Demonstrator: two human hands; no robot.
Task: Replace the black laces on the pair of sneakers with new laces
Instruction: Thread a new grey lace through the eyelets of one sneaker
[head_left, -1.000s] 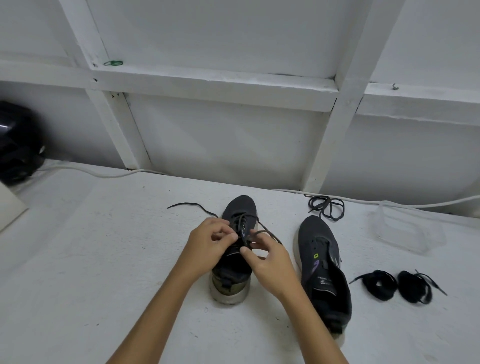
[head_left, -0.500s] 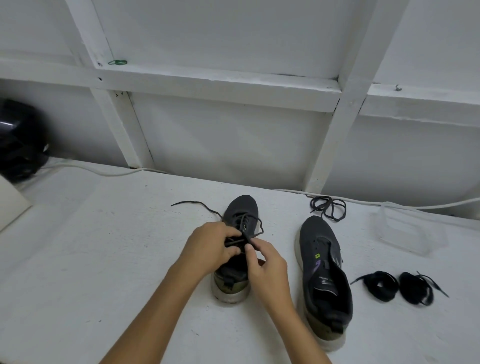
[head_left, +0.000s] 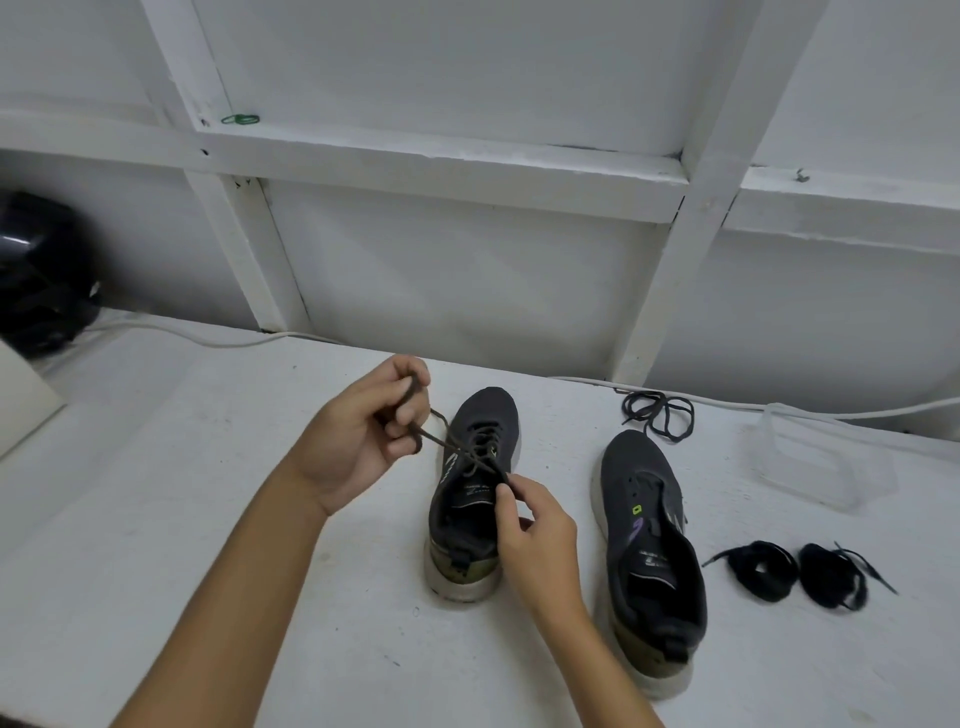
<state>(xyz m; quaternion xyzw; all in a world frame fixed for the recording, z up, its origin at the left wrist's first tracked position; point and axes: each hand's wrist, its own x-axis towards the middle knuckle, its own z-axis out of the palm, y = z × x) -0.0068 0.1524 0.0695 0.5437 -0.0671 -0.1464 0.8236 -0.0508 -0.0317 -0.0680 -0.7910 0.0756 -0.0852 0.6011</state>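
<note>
Since half a second earlier, left hand (head_left: 363, 441) had pulled the lace (head_left: 447, 444) up and away for slack; right hand (head_left: 535, 530) pinched its other end, steadying the left sneaker (head_left: 475, 493) on the desk (head_left: 182, 519).

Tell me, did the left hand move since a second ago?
Yes. The left hand pulled away from the laced sneaker, going left and toward the wall, dragging the lace out tight.
</note>
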